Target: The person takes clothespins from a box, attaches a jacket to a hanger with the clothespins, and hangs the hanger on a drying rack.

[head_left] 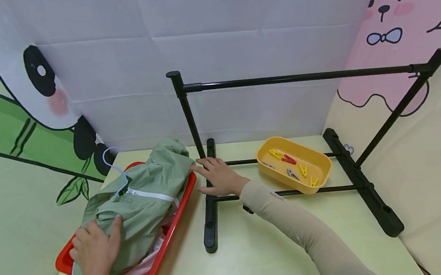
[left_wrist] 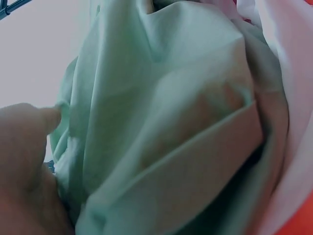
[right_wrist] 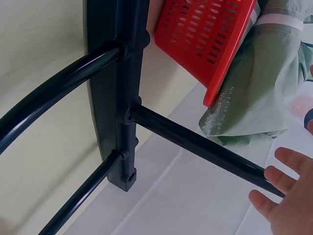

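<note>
A sage-green garment (head_left: 145, 217) with a white zipper (head_left: 151, 195) lies bunched over a red basket (head_left: 184, 203). A blue hanger hook (head_left: 110, 164) rises from it. My left hand (head_left: 94, 251) rests on the garment's near left part, thumb spread away from the fingers; the fingertips are partly hidden. In the left wrist view, the thumb (left_wrist: 29, 122) touches the green folds. Pale pink cloth (head_left: 143, 266) shows beneath. My right hand (head_left: 221, 176), fingers spread and holding nothing, reaches beside the black rack's left post (head_left: 189, 118), near the garment's right end.
The black rack (head_left: 301, 78) stands on the pale table (head_left: 275, 245), its top bar spanning two posts. A yellow tray (head_left: 320, 168) with several red, yellow and grey clips sits across its lower bars. Cartoon-printed cloth (head_left: 237, 54) hangs behind.
</note>
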Available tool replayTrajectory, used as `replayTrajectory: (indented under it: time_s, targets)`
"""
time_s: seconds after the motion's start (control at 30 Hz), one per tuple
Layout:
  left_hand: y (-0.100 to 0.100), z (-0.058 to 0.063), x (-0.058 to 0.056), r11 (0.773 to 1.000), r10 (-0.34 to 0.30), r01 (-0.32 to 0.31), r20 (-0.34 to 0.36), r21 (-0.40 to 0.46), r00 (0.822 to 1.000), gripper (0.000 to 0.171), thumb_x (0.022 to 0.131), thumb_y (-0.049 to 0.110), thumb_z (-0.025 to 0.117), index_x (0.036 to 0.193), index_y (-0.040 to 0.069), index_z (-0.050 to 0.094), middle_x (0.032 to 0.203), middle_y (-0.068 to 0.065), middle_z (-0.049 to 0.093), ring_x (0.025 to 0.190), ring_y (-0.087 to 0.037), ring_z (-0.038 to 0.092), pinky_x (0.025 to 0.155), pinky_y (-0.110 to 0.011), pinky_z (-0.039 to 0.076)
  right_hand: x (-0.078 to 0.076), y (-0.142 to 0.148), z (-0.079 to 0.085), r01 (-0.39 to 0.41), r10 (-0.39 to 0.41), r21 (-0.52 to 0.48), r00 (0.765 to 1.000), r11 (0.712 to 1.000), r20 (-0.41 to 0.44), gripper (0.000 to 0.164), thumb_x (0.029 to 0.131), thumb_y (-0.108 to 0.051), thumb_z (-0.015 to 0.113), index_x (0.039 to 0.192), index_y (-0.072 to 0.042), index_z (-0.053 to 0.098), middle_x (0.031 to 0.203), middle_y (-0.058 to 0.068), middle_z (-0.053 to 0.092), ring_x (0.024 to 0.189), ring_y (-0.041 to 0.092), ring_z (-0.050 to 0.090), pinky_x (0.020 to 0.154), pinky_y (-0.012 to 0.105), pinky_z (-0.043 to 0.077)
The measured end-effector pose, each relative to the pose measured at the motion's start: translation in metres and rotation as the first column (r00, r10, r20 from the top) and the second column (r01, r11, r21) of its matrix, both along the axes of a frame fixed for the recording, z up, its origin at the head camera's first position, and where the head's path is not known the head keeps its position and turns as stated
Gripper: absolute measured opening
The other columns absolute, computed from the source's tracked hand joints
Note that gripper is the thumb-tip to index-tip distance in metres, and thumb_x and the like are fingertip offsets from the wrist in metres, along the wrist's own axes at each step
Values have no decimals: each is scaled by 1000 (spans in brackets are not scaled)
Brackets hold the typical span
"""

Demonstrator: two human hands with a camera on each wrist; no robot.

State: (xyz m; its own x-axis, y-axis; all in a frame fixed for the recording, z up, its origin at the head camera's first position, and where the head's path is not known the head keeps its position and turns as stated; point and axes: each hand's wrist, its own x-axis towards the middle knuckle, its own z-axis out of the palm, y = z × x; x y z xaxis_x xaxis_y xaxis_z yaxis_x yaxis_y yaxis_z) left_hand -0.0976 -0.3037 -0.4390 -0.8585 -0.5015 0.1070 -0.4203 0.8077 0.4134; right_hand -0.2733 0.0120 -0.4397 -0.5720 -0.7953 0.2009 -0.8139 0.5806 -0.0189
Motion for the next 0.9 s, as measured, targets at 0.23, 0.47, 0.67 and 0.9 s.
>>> replayTrajectory:
  time_s: [0.23, 0.47, 0.67, 0.9]
  targets:
    - [1, 0, 3, 1000, 16, -16, -158, 5, 987, 56, 105, 42, 34, 109, -14, 39, 94, -35, 36, 90, -55, 36, 74, -64, 27, 1, -3, 2, 3, -3, -17, 1000, 1000, 8, 66, 99, -50, 52, 155, -22, 32, 155, 11, 35, 141, 28, 33, 110, 48, 30]
    - [4, 1, 5, 999, 8, -17, -271, -32, 962, 49, 107, 37, 35, 107, -11, 42, 91, -32, 37, 88, -53, 36, 76, -64, 25, 0, -5, 4, -12, 11, -40, 1000, 999, -16, 66, 98, -47, 55, 155, -21, 33, 154, 12, 37, 139, 28, 36, 110, 47, 30]
    - [6, 1, 6, 998, 2, -25, -365, -59, 931, 46, 106, 35, 37, 104, -10, 44, 91, -33, 39, 86, -54, 37, 76, -65, 25, 1, -6, 8, -25, 23, -55, 999, 998, -41, 63, 99, -47, 54, 154, -21, 35, 153, 11, 38, 138, 27, 38, 110, 46, 31]
    - [8, 0, 7, 994, -30, -31, -536, -106, 843, 45, 105, 36, 42, 98, -8, 47, 87, -33, 39, 81, -56, 36, 71, -66, 24, 1, -10, 11, -31, 28, -48, 998, 998, -56, 63, 100, -48, 52, 154, -21, 34, 153, 11, 38, 138, 27, 37, 111, 45, 31]
